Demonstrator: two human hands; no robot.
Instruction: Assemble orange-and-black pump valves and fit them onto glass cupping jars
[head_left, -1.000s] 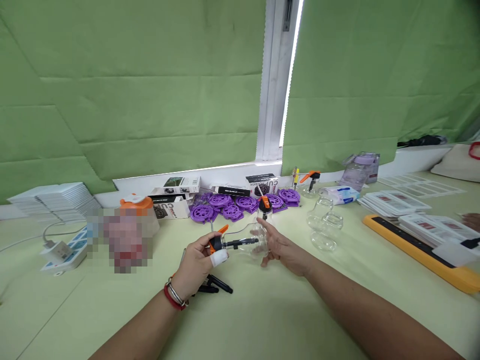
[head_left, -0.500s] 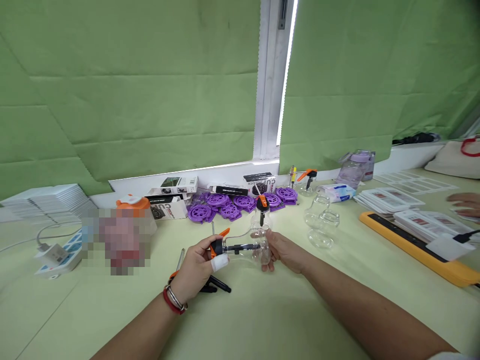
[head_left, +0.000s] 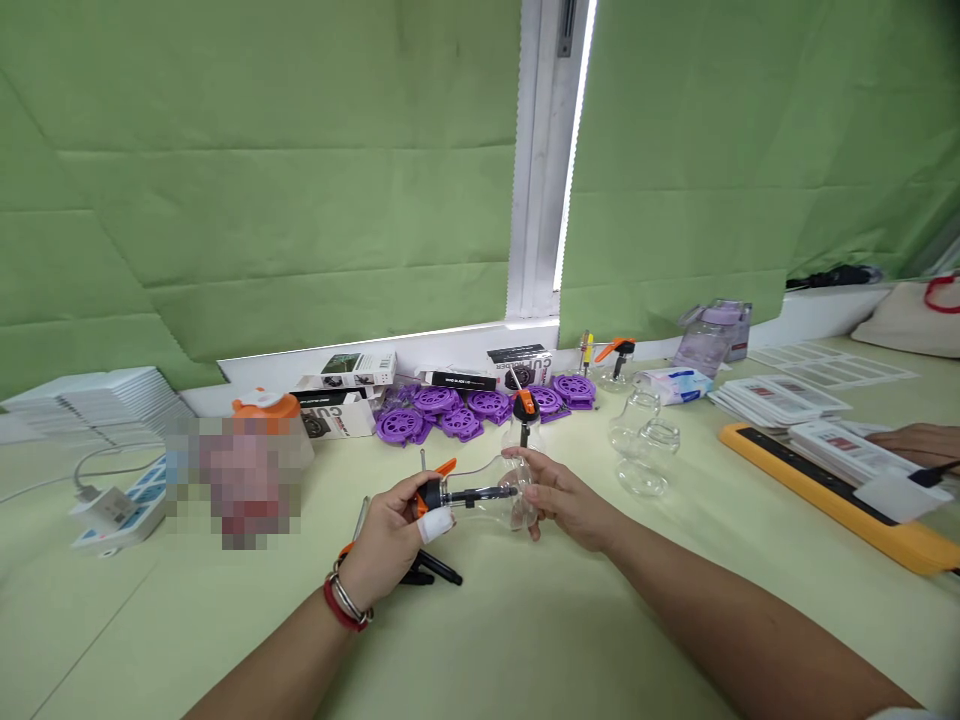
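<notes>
The left hand point(head_left: 386, 540) is clamped on the cap point(head_left: 430, 495), the right hand point(head_left: 568, 503) on the jar point(head_left: 496, 476) — best keep cap and jar aligned, squeezing lightly

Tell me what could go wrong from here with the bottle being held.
The clear bottle lies sideways between the left hand, at its black-and-orange top, and the right hand, at its base; it might slip if either grip loosens. The right hand could knock the standing bottle just behind it. The left hand might bump the black tubes lying beside it.
</notes>
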